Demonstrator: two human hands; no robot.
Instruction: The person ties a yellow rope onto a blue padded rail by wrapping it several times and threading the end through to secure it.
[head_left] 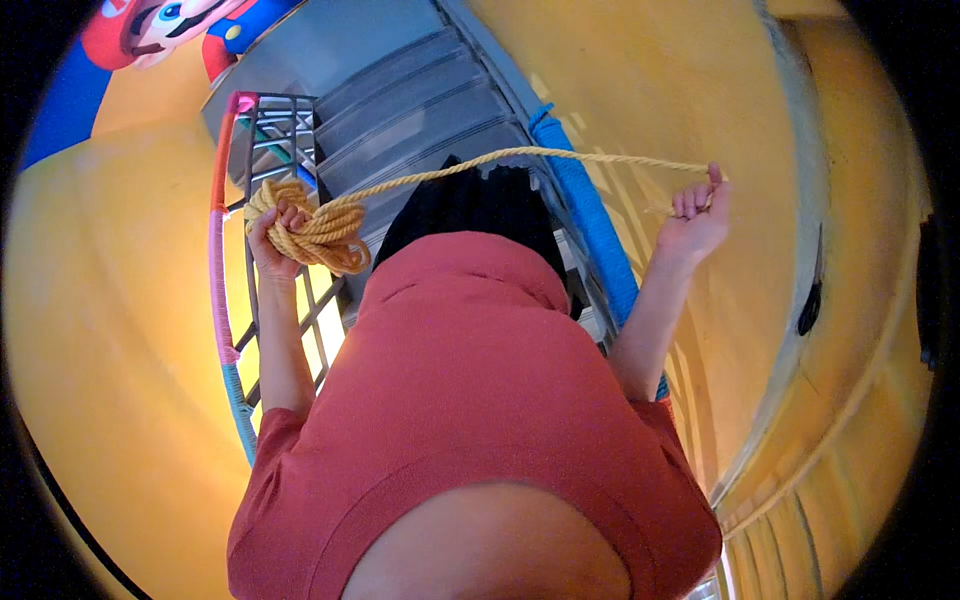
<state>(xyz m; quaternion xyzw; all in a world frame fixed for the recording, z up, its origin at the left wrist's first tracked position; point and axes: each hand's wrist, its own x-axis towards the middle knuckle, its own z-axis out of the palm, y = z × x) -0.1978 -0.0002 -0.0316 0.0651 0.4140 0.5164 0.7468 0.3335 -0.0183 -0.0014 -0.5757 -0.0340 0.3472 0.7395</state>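
A thick bundle of yellow rope (335, 235) is gripped in my left hand (275, 240), fingers wrapped round its coils. From the bundle a single strand runs across in front of my body, rising a little over my dark trousers. Its far end is pinched in my right hand (697, 220), which is raised near the yellow wall with the fingers curled closed. A short bit of rope pokes out beside that hand. The strand sags only slightly between the two hands.
Grey metal stairs (410, 110) lie ahead. A handrail (218, 250) wrapped in coloured cord, with dark bars, stands left; a blue-wrapped rail (590, 215) runs right. Curved yellow walls (110, 300) rise on both sides. A moustached cartoon figure (165, 35) is at the upper left.
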